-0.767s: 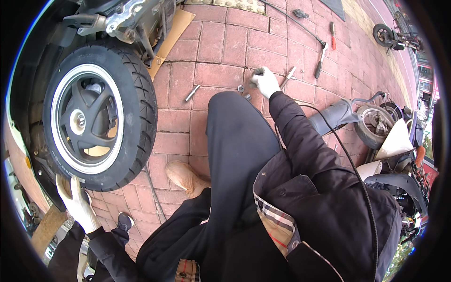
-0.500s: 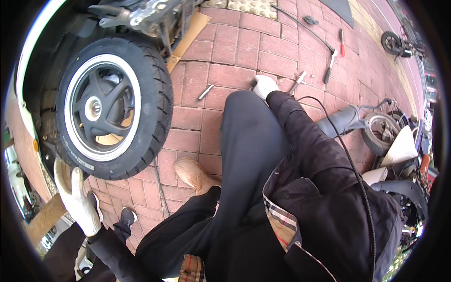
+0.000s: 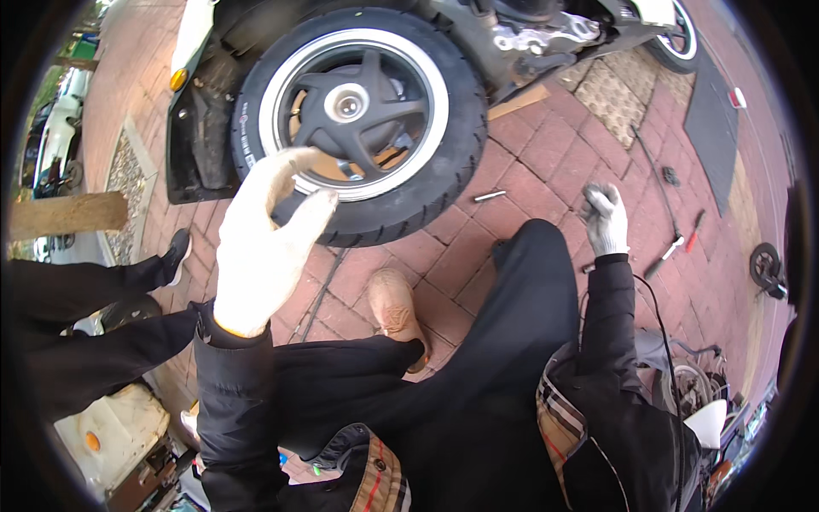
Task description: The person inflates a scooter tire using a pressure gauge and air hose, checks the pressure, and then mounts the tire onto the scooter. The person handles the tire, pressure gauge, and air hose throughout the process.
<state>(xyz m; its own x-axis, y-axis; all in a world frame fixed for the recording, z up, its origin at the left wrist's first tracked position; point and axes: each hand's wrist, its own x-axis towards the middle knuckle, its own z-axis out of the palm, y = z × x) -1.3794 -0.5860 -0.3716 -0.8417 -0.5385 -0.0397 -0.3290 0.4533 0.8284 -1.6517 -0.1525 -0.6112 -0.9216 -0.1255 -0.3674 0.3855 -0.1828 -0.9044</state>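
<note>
A scooter wheel with a black tyre (image 3: 465, 162) and dark spokes fills the upper middle, mounted on the tilted scooter. My left hand (image 3: 269, 239), in a white glove, is raised in front of the tyre's lower left edge. Its thumb and fingers curve apart with nothing between them. Off to the right, my right hand (image 3: 606, 220), gloved in white and grey, is over the brick paving with its fingers curled in. Whatever they hold, if anything, is hidden. A short metal rod (image 3: 490, 196) lies on the bricks between the tyre and my right hand.
Right of my right hand lie a ratchet handle (image 3: 664, 258), a red-handled screwdriver (image 3: 695, 231) and a long thin bar (image 3: 655, 179). Another person's legs (image 3: 102, 299) are at the left, near a wooden beam (image 3: 68, 215). Scooter parts stand at the lower right.
My view has turned, so the wheel sits further right. My left hand has left the tyre's lower edge and risen in front of it. My right hand remains curled over the paving.
</note>
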